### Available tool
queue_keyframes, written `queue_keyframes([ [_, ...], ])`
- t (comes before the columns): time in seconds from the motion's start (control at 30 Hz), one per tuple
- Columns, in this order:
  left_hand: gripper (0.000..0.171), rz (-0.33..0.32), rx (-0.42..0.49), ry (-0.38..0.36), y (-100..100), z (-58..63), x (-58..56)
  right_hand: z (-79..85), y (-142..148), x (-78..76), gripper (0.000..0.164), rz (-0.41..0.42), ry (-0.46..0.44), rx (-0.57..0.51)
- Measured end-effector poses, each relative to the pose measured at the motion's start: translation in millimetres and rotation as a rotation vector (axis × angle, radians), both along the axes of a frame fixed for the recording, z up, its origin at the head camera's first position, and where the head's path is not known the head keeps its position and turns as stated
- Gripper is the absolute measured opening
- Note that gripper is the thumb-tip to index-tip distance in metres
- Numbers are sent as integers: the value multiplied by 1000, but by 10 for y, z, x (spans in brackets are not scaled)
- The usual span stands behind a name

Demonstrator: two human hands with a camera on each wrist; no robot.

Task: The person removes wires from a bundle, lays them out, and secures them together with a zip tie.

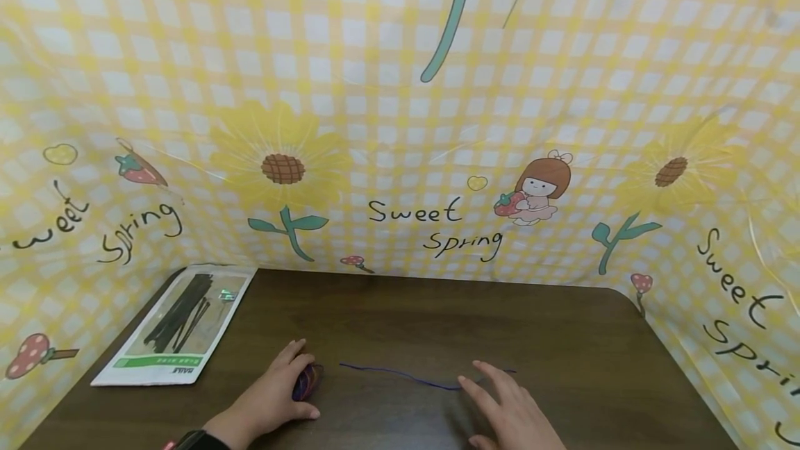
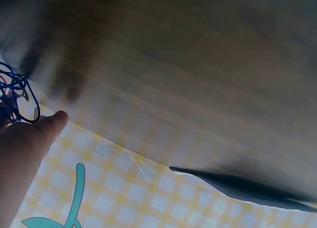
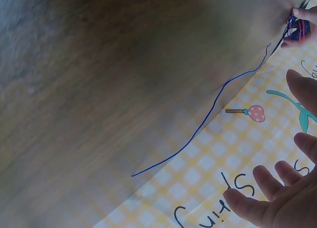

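Note:
My left hand (image 1: 271, 391) holds a loose bundle of thin blue, purple and red cord (image 1: 307, 382), with the thumb at its near side and fingers behind it. In the left wrist view, blue loops of the bundle (image 2: 20, 82) stick out beside a finger. A single blue strand (image 1: 407, 375) lies on the table between the hands, bent in a shallow curve. Over its right end is my right hand (image 1: 509, 405), fingers spread and holding nothing. The right wrist view shows the whole strand (image 3: 213, 107) apart from the fingertips.
A white packet (image 1: 209, 318) with a clear window, dark strips inside and a green band lies at the table's left edge. The dark wooden table (image 1: 437, 311) meets a yellow checked cloth (image 1: 387, 158) with printed flowers, standing around its back and sides.

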State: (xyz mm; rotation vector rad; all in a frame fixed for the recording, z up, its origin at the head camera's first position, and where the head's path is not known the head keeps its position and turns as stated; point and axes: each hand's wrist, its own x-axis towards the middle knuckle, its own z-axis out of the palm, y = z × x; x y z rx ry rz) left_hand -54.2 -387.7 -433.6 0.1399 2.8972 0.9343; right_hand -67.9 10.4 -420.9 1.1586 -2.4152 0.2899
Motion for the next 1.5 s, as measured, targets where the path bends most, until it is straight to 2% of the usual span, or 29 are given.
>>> queue_keyframes([
  [0.13,56,6,-27,21,-17,12,-7,-8,8,-9,84,-3,6,3],
  [0.33,45,17,-106,104,-31,-7,12,-18,13,-20,83,-5,17,8],
  [0.43,41,51,-131,130,-38,6,2,-17,21,-28,84,0,25,10],
  [0.63,32,138,-92,165,-26,100,-2,-19,35,-49,81,20,34,9],
  [0.73,31,154,-94,183,3,155,15,-20,36,-59,80,27,43,7],
  [0.93,29,136,-139,224,111,255,40,-16,26,-73,73,67,64,-6],
  [1.1,28,132,-89,209,245,340,34,27,-6,-74,60,65,80,-19],
  [1.17,33,130,-77,215,310,369,28,59,-28,-71,55,55,81,-29],
  [1.3,55,113,-56,260,438,415,29,113,-72,-66,49,49,84,-44],
  [1.5,60,73,9,287,608,476,55,201,-169,-68,43,75,77,-76],
])
